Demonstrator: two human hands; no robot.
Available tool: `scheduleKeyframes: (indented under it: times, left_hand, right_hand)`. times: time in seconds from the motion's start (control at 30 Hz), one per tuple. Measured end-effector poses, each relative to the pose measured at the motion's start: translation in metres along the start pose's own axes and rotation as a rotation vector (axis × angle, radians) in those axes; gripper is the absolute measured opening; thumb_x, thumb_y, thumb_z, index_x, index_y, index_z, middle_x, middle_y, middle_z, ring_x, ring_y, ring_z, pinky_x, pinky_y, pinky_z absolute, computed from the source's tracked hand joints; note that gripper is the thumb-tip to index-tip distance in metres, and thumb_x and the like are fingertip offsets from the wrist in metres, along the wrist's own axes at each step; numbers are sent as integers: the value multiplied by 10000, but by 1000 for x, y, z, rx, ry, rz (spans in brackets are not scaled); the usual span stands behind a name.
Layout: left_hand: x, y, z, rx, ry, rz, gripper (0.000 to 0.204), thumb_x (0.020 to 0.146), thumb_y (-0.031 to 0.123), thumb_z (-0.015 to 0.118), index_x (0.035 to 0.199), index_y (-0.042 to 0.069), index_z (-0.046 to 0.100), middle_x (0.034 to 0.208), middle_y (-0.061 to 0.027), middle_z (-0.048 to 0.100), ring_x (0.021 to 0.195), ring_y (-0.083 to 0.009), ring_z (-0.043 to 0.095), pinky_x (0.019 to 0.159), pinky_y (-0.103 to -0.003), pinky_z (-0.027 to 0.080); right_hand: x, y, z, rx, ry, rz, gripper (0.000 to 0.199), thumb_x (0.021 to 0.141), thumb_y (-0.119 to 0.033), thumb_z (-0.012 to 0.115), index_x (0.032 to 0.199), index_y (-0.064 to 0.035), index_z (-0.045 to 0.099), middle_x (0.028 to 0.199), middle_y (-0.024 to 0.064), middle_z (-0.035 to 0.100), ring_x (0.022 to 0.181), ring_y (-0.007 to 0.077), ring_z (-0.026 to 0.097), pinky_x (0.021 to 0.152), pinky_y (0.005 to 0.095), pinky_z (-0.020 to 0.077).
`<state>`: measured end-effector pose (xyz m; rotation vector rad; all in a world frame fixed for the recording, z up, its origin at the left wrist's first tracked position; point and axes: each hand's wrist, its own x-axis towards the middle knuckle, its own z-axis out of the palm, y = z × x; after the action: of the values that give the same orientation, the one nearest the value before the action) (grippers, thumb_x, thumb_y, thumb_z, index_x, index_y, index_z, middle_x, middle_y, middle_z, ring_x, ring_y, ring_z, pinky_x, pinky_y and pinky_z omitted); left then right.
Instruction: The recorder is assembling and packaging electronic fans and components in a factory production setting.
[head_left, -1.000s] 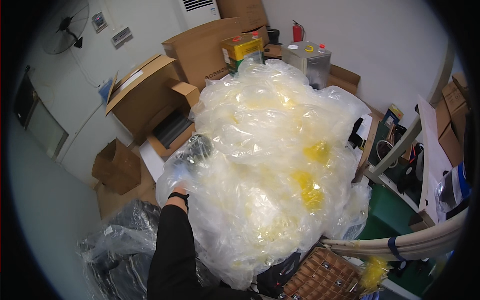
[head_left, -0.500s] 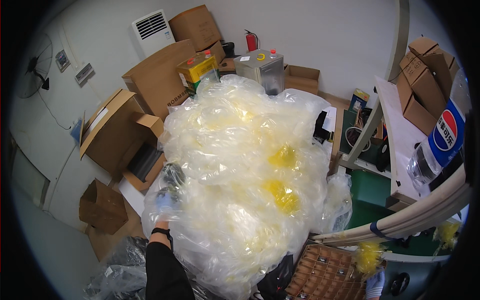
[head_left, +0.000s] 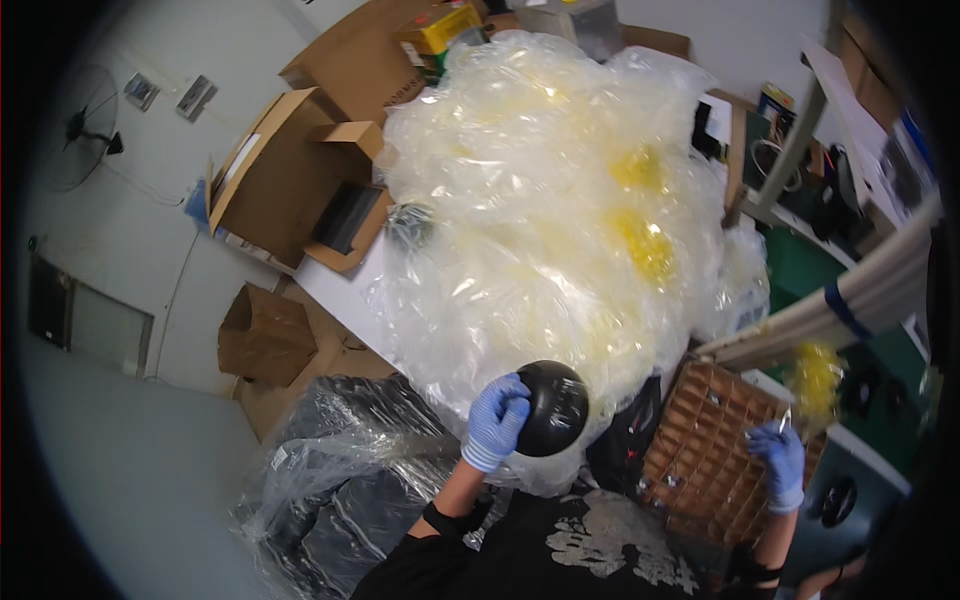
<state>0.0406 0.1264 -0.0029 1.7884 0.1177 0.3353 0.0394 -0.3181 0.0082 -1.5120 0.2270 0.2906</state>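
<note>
My left hand [head_left: 495,424], in a blue-and-white striped glove, grips the side of a glossy black round, dome-like object [head_left: 553,408] at the near edge of the plastic heap. A large pile of clear plastic bags [head_left: 520,220], tinted yellow in places, spreads beyond it. At the lower right my right hand [head_left: 780,462], gloved alike, is over the edge of a brown cardboard divider tray [head_left: 705,430]. Its fingers are drawn together at a small shiny thing that is too small to make out. Some small shiny pieces sit in the tray's cells.
Yellow plastic wrap [head_left: 818,385] hangs beside the tray. Black items in clear plastic [head_left: 350,500] lie at the lower left. Open cardboard boxes [head_left: 270,185] stand left of the heap, with a brown carton [head_left: 265,335] on the floor. A pale curved beam [head_left: 780,325] crosses on the right.
My view has swung lower. My left hand has come back out of the plastic heap and now holds the black round object. My right hand has come further into view, over the tray's edge.
</note>
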Motion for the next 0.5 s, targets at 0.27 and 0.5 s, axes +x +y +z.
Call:
scheduleKeyframes:
  times: [0.27,0.5]
  left_hand:
    - [-48,59,27,-26,-246,289,233,797,249,636,856,25,615,812,-121,614,917,-319,582,824,-373,454]
    - [-63,80,45,7,-344,419,303,705,261,753,863,42,617,628,-42,575,733,-213,600,899,-389,428]
  right_hand:
    - [-37,-32,145,-181,-435,-202,821,717,-520,708,1299,-22,411,1190,132,515,975,206,544,860,321,452]
    - [-68,-40,156,-606,-6,-712,320,691,-286,732,894,-62,627,879,112,578,814,280,560,713,359,461]
